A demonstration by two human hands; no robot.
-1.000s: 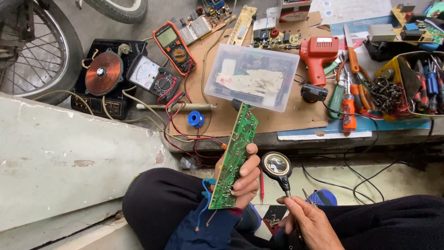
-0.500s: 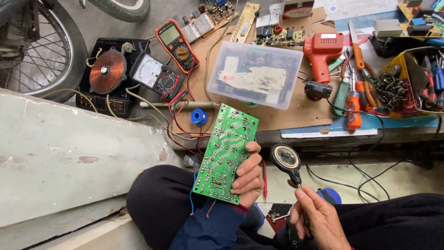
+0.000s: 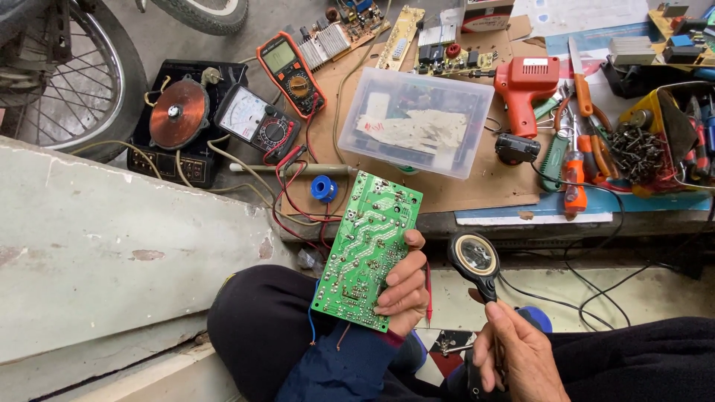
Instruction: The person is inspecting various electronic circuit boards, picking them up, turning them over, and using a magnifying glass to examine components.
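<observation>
My left hand (image 3: 404, 286) grips a green circuit board (image 3: 364, 253) by its right edge, solder side turned up toward me, above my lap. Thin blue and red wires hang from the board's lower end. My right hand (image 3: 514, 357) holds the black handle of a small round magnifying glass (image 3: 474, 257), which stands upright just to the right of the board and apart from it.
A low workbench ahead carries a clear plastic box (image 3: 414, 123), an orange multimeter (image 3: 291, 73), an analog meter (image 3: 256, 122), a copper coil unit (image 3: 179, 115), a red heat gun (image 3: 523, 83), screwdrivers and pliers (image 3: 573, 160), and a yellow tool tray (image 3: 666, 141). A wheel (image 3: 74, 82) stands left.
The board has been turned from edge-on to flat, its solder side now facing me. The magnifying glass has shifted slightly right and stays beside the board.
</observation>
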